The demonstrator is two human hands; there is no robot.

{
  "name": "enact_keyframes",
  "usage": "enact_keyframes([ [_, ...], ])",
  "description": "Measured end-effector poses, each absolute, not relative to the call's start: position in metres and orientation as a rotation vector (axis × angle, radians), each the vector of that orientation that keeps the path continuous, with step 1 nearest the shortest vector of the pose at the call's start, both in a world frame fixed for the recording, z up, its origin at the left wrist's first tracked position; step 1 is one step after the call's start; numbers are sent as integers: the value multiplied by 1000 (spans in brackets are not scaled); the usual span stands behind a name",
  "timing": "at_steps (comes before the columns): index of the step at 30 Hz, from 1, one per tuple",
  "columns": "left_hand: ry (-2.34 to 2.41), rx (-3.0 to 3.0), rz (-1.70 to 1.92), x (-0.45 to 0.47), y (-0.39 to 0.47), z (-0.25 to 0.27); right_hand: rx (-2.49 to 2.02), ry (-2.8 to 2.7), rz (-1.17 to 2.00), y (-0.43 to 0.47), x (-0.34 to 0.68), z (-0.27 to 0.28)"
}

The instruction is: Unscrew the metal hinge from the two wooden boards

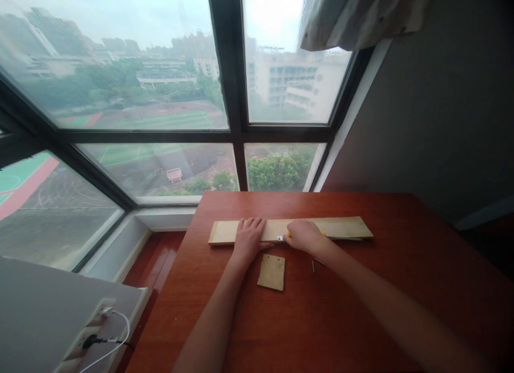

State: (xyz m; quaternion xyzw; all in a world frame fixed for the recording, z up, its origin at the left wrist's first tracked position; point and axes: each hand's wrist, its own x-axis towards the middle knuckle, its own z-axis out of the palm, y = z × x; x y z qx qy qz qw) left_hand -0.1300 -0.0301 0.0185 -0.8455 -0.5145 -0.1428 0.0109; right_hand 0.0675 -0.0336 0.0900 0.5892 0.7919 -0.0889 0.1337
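Observation:
A long, pale wooden board (339,226) lies crosswise on the table. My left hand (249,236) presses flat on it left of the middle, fingers stretched and thumb along the near edge. Closed in a fist over the board, my right hand (304,235) grips a yellow-handled tool (289,234); most of it is hidden by the fingers. A small whitish metal piece (280,238) with dark spots shows at the board's near edge, between the hands. Nearer to me lies a small wooden plate (272,272) with two holes, and two thin metal screws or nails (313,266) rest under my right wrist.
The reddish-brown table (305,325) stands against large windows with dark frames (231,67). A grey wall (413,121) rises at the right, and a curtain (361,19) hangs above. Lower left, plugs with a white cable (124,330) sit in wall sockets.

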Motion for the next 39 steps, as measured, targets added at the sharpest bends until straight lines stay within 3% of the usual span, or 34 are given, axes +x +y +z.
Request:
enact_keyframes([
  [39,-1614,-2653,-431,-130,-30,20,1727,2277,-405,-53,111,89],
])
